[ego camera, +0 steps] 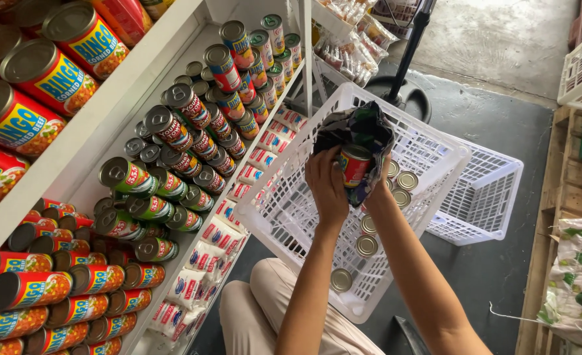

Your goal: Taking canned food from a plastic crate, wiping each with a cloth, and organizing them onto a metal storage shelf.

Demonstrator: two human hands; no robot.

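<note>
Here both hands, left hand point(326, 186) and right hand point(378, 187), grip a red can point(354, 164) in a dark cloth point(360, 131) over a white basket point(291, 204) holding loose cans point(366, 245).

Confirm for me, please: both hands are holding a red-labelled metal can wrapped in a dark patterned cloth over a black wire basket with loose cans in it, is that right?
Not quite: the basket is white plastic lattice, not black wire, as the head view shows. Otherwise yes: the left hand and right hand hold the red-labelled metal can in the dark patterned cloth above loose cans.

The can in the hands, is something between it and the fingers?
Yes. A dark patterned cloth wraps around the red can, lying between it and the right hand. The left hand touches the can's side directly, above the white basket.
</note>
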